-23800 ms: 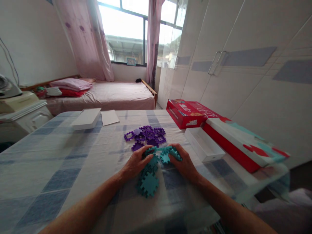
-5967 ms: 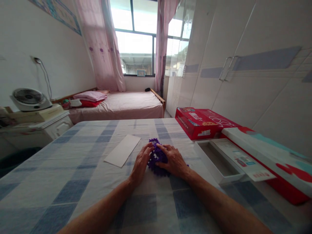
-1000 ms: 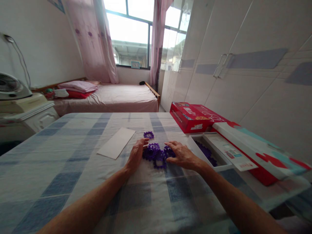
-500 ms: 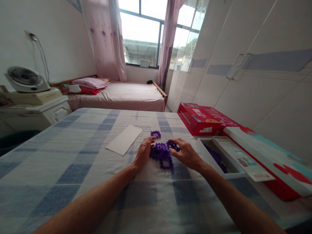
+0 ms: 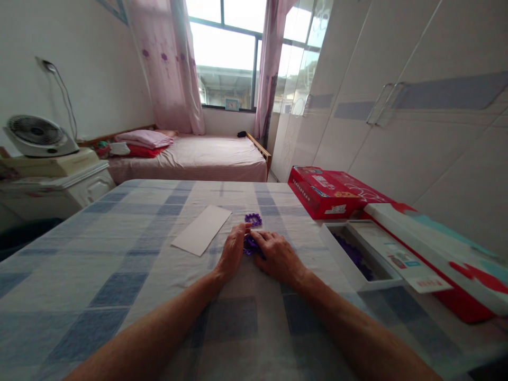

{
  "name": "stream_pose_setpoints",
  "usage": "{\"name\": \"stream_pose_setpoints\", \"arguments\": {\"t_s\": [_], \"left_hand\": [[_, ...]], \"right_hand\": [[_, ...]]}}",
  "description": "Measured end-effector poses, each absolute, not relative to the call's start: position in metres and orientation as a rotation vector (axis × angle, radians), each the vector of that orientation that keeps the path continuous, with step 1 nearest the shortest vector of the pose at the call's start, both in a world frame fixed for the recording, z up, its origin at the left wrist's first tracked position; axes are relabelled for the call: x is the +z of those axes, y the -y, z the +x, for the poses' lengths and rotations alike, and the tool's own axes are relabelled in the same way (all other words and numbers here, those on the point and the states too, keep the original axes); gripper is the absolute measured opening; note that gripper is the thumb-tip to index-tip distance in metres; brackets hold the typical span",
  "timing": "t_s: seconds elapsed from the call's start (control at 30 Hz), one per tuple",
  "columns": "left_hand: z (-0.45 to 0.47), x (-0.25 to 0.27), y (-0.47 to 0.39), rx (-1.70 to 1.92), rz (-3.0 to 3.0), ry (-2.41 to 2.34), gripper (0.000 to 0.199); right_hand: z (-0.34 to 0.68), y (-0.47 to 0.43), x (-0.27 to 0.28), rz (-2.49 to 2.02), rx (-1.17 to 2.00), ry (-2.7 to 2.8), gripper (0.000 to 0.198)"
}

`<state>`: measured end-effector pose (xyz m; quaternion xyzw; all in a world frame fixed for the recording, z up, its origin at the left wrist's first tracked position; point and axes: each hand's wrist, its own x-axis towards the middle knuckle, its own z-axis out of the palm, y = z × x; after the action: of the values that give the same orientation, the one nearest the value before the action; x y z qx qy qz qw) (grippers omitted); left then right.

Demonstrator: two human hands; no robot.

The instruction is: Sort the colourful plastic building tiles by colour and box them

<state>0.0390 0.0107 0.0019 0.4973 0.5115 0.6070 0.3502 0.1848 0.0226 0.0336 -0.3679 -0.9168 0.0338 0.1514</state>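
Between my two hands sit several purple toothed plastic pieces, mostly covered by my fingers. My left hand is cupped against their left side, its fingers together. From the right, my right hand curls over the pieces and hides most of them. One more purple toothed frame piece lies on the cloth just beyond my fingertips. A white rectangular card lies flat to the left of my left hand.
At right, an open white box holds more purple pieces. Behind it stands a red box, with a long red and white box lid alongside. A checked cloth covers the table; a bed stands beyond it.
My right hand has moved left, closing over the purple pieces and bringing them against my left hand. The pieces that were spread out now show only partly. The view has shifted slightly.
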Motion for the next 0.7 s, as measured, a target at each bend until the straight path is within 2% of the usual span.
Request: {"name": "stream_pose_setpoints", "arguments": {"t_s": [0.37, 0.57, 0.7], "left_hand": [[0.039, 0.006, -0.008, 1.475, 1.313, -1.316, 0.061], [0.035, 0.007, -0.007, 1.430, 1.319, -1.411, 0.064], [0.037, 0.008, -0.007, 1.443, 1.301, -1.389, 0.068]], "right_hand": [[0.188, -0.038, 0.029, -1.278, 0.188, 2.338, 0.044], [0.239, -0.049, 0.072, -1.481, 0.244, 1.908, 0.045], [0.309, -0.051, 0.097, -1.682, 0.053, 1.683, 0.050]]}}
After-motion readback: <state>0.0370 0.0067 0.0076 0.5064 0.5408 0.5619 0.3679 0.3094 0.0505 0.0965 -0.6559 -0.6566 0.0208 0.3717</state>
